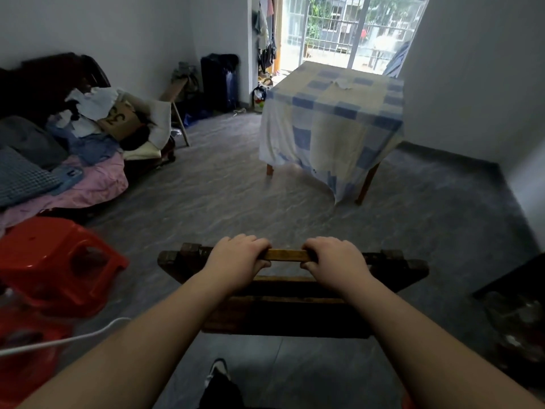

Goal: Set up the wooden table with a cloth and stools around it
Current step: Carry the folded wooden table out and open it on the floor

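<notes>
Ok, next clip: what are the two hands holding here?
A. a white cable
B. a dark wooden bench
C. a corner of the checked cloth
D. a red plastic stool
B: the left hand and right hand both curl round the top edge of the wooden bench, far short of the cloth-covered table.

Bare forearms; dark trousers (219, 391), perhaps; pale shoe (217, 368).

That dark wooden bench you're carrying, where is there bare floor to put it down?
Both hands, left and right, grip the dark wooden bench. Open grey floor stretches from it to the table under the blue-checked cloth. The left is crowded: red plastic stools and a clothes-heaped sofa.
</notes>
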Demonstrator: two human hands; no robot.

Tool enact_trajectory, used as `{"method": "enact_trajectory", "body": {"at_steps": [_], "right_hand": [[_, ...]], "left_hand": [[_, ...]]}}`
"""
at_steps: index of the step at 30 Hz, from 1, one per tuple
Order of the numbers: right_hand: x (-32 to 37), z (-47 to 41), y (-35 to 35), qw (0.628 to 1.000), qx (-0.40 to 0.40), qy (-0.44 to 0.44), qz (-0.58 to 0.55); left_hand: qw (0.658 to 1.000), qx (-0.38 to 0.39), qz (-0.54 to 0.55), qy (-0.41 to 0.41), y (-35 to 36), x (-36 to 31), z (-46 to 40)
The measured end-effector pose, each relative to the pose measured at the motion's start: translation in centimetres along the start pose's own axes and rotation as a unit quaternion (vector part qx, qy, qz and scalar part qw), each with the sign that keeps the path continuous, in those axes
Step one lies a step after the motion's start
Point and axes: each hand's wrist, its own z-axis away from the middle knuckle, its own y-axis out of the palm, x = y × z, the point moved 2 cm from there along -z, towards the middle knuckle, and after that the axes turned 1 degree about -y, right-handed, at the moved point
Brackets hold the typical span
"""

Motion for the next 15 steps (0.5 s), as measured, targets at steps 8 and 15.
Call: {"method": "enact_trajectory", "body": {"at_steps": [8,15], "right_hand": [[1.8,-13.6,2.7,0.998,0.027,0.054,0.006],[0.1,-22.1,2.9,0.995,0.042,0.091,-0.014]], "left_hand": [[0.999,-0.001,-0.006,0.039,1.7,11.3,-10.4],[0.997,0.036,0.001,0.069,1.3,16.2,-19.4]]}}
